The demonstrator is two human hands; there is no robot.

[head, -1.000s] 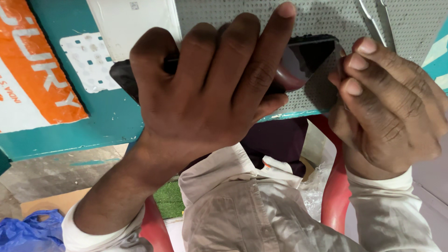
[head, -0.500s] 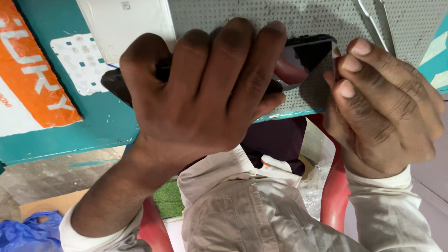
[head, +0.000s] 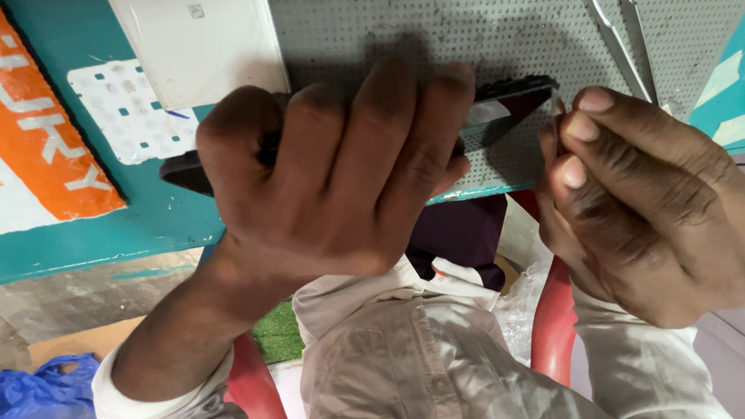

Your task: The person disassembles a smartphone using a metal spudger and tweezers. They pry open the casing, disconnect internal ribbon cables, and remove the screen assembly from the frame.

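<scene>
My left hand (head: 341, 178) is wrapped over a black phone (head: 185, 172), held nearly edge-on above the table's front edge. Only the phone's left end and its thin upper edge show past my fingers. My right hand (head: 644, 202) is at the phone's right end. Its fingertips pinch the corner of a clear film (head: 508, 143), which stretches from the phone's face to that hand.
A grey perforated mat (head: 466, 31) lies on the teal table (head: 116, 225), with a white box (head: 202, 46) and metal tweezers (head: 621, 39) on it. An orange panel (head: 46, 147) sits at left. Below are a red chair (head: 555, 326) and a blue bag (head: 39, 388).
The phone has tipped from face-up to nearly edge-on in my left hand. My right hand has drawn the film's corner away from the phone's right end.
</scene>
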